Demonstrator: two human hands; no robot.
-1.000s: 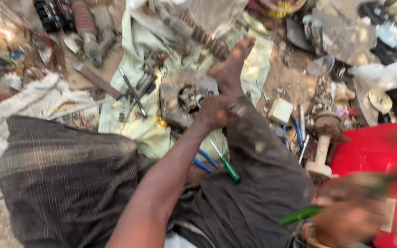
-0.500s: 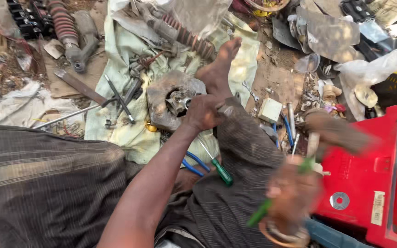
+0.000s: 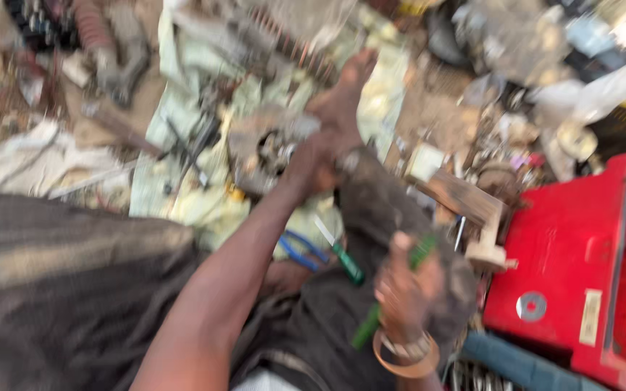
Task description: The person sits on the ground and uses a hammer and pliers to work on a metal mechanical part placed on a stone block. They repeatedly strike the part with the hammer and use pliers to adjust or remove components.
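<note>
Green tool handle [image 3: 393, 289], blue-handled pliers [image 3: 302, 250], red box [image 3: 574, 268], striped dark cloth [image 3: 67, 289], pale green sheet [image 3: 182, 195].

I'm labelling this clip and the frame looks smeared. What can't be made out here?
Head view, all motion-blurred:
- Left hand on the metal part: the blur smears how its fingers hold, and the part's detail.
- Right hand around the green tool: its tip is blurred, and the hand covers its middle.
- Small parts on the cloth: too smeared to identify.
- Red box: cut off by the right edge.
</note>
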